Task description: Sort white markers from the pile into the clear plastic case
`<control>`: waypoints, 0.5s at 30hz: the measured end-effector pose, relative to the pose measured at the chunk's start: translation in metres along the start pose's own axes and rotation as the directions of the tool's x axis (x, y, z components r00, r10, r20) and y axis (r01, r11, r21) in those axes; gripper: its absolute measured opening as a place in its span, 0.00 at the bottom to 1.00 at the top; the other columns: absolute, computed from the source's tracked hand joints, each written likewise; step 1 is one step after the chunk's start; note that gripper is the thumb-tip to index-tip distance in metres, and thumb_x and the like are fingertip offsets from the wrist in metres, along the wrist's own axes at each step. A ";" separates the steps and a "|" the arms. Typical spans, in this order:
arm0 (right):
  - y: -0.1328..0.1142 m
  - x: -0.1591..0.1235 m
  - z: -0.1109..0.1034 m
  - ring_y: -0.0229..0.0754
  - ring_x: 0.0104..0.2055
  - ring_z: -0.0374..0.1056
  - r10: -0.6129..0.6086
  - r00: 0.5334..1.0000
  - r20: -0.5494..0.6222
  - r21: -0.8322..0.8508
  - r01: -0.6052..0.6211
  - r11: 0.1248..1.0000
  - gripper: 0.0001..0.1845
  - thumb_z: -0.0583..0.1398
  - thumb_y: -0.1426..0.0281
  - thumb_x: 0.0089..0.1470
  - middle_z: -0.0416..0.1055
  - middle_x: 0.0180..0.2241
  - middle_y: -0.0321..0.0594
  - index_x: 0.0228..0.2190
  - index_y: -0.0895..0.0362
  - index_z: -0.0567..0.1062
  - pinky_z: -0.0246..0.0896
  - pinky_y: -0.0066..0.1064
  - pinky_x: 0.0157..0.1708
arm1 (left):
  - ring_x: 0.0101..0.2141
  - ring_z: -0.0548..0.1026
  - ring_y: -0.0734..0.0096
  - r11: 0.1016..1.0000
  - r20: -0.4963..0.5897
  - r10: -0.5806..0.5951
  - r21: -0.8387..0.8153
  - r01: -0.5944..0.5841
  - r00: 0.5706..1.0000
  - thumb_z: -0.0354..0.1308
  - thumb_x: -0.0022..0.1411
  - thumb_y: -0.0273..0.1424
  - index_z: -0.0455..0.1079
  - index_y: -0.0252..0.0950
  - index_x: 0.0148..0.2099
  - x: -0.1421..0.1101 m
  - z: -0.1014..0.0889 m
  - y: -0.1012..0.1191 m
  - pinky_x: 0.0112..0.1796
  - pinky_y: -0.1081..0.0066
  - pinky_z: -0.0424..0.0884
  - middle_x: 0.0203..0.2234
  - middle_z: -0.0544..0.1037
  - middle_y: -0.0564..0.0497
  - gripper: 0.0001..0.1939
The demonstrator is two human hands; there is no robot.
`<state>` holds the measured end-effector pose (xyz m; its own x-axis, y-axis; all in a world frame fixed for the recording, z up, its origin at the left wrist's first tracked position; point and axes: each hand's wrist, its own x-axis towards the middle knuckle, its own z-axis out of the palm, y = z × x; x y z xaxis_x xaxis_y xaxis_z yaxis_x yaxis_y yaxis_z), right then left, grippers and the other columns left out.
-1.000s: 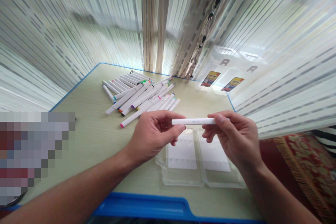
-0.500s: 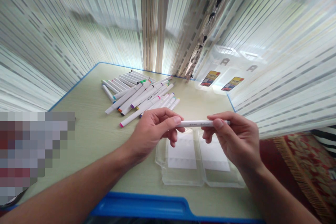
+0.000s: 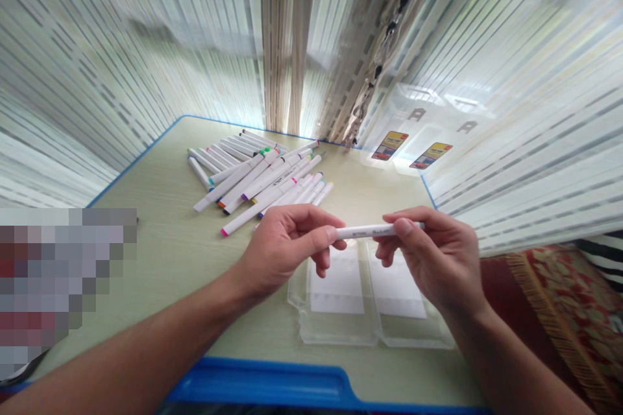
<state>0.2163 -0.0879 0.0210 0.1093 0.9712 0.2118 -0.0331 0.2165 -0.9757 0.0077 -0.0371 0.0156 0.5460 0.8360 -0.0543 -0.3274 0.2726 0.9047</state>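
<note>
A white marker [image 3: 367, 232] with small dark print lies level between my two hands, above the table. My left hand [image 3: 287, 240] pinches its left end between thumb and fingers. Near the other end, my right hand [image 3: 435, 253] grips it the same way, and a short tip sticks out past the fingers. Below the hands sits a clear plastic case [image 3: 338, 331] with two compartments, a white sheet in each. Behind my left hand, a loose pile of white markers [image 3: 267, 178] with coloured ends is spread over the table.
The pale green table [image 3: 146, 272] has a blue rim and a blue front tray [image 3: 263, 381]. A clear case lid [image 3: 413, 123] with two labels stands at the back right against string curtains [image 3: 214, 32]. A patterned rug [image 3: 569, 311] lies on the right; the left edge is pixelated.
My left fingers have slid slightly right along the marker, whose left end has dipped a little. My right hand has barely moved.
</note>
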 end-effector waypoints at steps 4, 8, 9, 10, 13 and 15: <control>0.000 0.002 0.000 0.39 0.20 0.75 0.054 0.998 -0.025 0.013 -0.054 0.998 0.04 0.66 0.70 0.59 0.81 0.25 0.39 0.35 0.55 0.82 0.72 0.27 0.17 | 0.19 0.73 0.77 0.996 -0.015 0.007 0.089 -0.005 1.000 0.68 0.57 0.29 0.78 0.29 0.39 0.001 0.001 0.000 0.20 0.77 0.74 0.26 0.81 0.48 0.09; 0.000 0.002 -0.001 0.40 0.21 0.75 0.093 0.996 -0.008 0.007 -0.093 0.996 0.03 0.67 0.69 0.58 0.81 0.25 0.40 0.34 0.56 0.82 0.72 0.28 0.18 | 0.20 0.74 0.77 0.989 -0.039 0.008 0.149 -0.002 0.999 0.71 0.55 0.30 0.79 0.29 0.40 0.001 0.000 -0.002 0.21 0.77 0.74 0.24 0.79 0.51 0.11; 0.000 0.002 -0.001 0.40 0.21 0.75 0.093 0.996 0.001 -0.005 -0.093 0.996 0.03 0.67 0.69 0.57 0.81 0.25 0.40 0.34 0.56 0.82 0.73 0.28 0.19 | 0.20 0.74 0.77 0.988 -0.047 0.009 0.157 -0.001 0.999 0.71 0.53 0.29 0.79 0.30 0.39 0.002 0.000 -0.003 0.21 0.77 0.74 0.23 0.78 0.52 0.11; 0.000 0.002 -0.001 0.39 0.21 0.75 0.090 0.996 0.009 -0.024 -0.090 0.996 0.03 0.68 0.69 0.56 0.80 0.24 0.39 0.33 0.56 0.82 0.73 0.28 0.19 | 0.19 0.74 0.76 0.986 -0.055 0.010 0.165 -0.001 0.998 0.72 0.53 0.29 0.79 0.30 0.39 0.002 -0.001 -0.003 0.21 0.77 0.74 0.22 0.77 0.53 0.11; -0.002 0.002 0.000 0.38 0.20 0.74 0.090 0.996 0.023 -0.123 -0.086 0.989 0.05 0.70 0.70 0.53 0.79 0.21 0.37 0.33 0.57 0.81 0.72 0.27 0.21 | 0.19 0.74 0.76 0.983 -0.068 0.006 0.183 0.007 0.998 0.72 0.52 0.30 0.80 0.30 0.38 0.002 -0.001 -0.003 0.20 0.77 0.73 0.21 0.77 0.53 0.11; -0.004 0.002 0.000 0.39 0.20 0.74 0.100 0.994 0.034 -0.201 -0.091 0.975 0.08 0.72 0.69 0.50 0.78 0.21 0.37 0.32 0.58 0.81 0.72 0.27 0.21 | 0.19 0.74 0.75 0.982 -0.061 -0.005 0.189 0.016 0.998 0.71 0.54 0.31 0.80 0.30 0.38 0.002 0.000 -0.002 0.20 0.77 0.73 0.21 0.77 0.52 0.11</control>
<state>0.2164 -0.0870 0.0256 0.0720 0.9907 0.1152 0.1570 0.1028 -0.9822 0.0093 -0.0365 0.0133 0.4994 0.8623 -0.0841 -0.1667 0.1909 0.9674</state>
